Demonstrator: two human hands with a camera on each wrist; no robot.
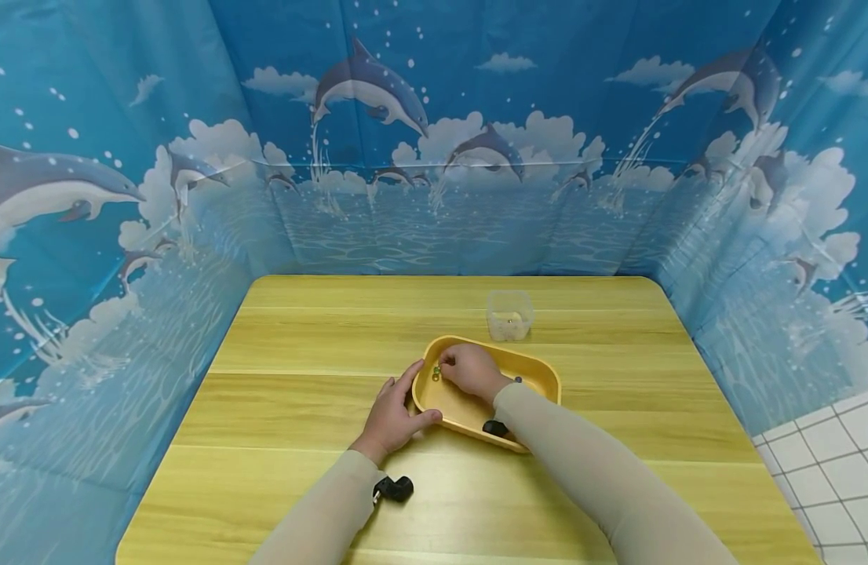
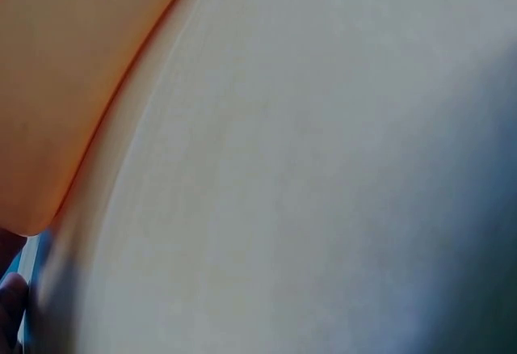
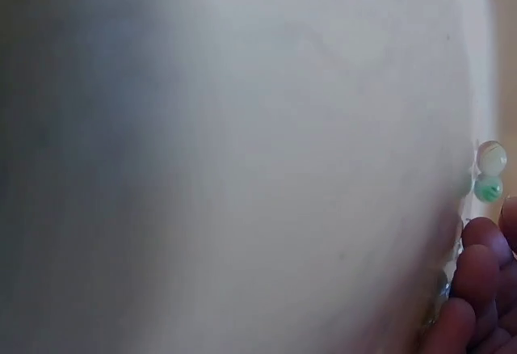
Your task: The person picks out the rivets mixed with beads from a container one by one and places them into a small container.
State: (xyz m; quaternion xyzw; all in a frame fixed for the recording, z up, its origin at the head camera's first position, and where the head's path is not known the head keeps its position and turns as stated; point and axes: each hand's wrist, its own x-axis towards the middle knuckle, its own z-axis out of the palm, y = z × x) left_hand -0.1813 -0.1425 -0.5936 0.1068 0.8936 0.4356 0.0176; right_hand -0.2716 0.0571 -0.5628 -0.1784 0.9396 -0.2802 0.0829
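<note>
My right hand [image 1: 469,369] reaches into the left end of a yellow tray [image 1: 547,369], its fingers curled close to the tray floor. Beside its fingertips lie a few small glass marbles [image 1: 436,375]. Two of them show in the right wrist view, a whitish marble [image 3: 491,158] and a green marble [image 3: 488,188]. Whether a marble is between the fingers I cannot tell. My left hand [image 1: 392,416] rests spread at the tray's left corner, fingers along the left side and thumb on the front rim. A dark blue marble [image 1: 519,380] lies farther right in the tray, beyond the right wrist.
A clear plastic box [image 1: 510,314] with small things at its bottom stands behind the tray. All of this is on a wooden table [image 1: 321,337]. A dolphin-print curtain [image 1: 434,220] hangs around the back and sides. Black wrist devices [image 1: 397,490] sit at both forearms.
</note>
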